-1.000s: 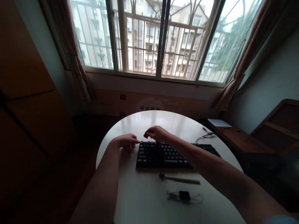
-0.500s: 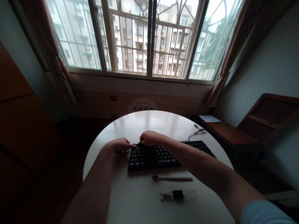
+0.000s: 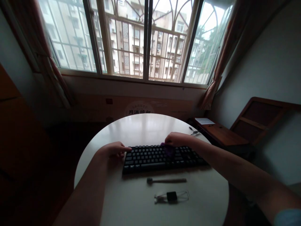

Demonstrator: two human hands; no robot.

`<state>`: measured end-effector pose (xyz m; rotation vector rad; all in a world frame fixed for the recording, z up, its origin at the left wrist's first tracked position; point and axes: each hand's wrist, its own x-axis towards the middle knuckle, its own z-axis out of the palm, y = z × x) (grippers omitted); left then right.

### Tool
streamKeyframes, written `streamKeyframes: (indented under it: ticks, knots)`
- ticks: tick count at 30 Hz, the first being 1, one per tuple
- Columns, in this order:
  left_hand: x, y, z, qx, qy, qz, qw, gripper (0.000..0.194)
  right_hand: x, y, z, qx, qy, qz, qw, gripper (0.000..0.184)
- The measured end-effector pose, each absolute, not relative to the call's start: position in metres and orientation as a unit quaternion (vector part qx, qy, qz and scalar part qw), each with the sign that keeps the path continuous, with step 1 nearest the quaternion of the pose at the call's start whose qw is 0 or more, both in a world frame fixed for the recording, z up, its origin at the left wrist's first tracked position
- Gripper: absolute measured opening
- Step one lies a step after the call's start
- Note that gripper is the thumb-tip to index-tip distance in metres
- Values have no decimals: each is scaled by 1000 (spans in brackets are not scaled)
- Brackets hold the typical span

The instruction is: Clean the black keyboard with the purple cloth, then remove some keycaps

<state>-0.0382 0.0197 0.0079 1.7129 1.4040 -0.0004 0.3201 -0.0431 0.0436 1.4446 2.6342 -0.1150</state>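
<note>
A black keyboard (image 3: 160, 158) lies across the middle of a round white table (image 3: 141, 128). My left hand (image 3: 114, 149) rests at the keyboard's left end, fingers curled with the tips against its edge. My right hand (image 3: 177, 139) is closed over the keyboard's upper middle, pinching a small purple lump (image 3: 168, 150) that presses on the keys. What the lump is I cannot make out.
In front of the keyboard lie a thin brush-like stick (image 3: 166, 180) and a wire tool with a black middle (image 3: 171, 196). A cable (image 3: 194, 131) trails off the table's right. A wooden side table with paper (image 3: 219, 131) stands right. A barred window (image 3: 143, 40) is ahead.
My right hand has moved right along the keyboard's top rows, from its left end to its middle. The left hand stays at the left end. The view has shifted.
</note>
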Motion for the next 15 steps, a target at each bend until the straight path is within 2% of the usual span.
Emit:
streamKeyframes:
  ticks: [6,15]
  knots:
    - [-38,23,5,688,573,-4,445,59,373,-55,43,517,851,-47,76,24]
    - [-39,27,1,692,571,-1,441,61,431,-82,40,589,805,-55,40,15]
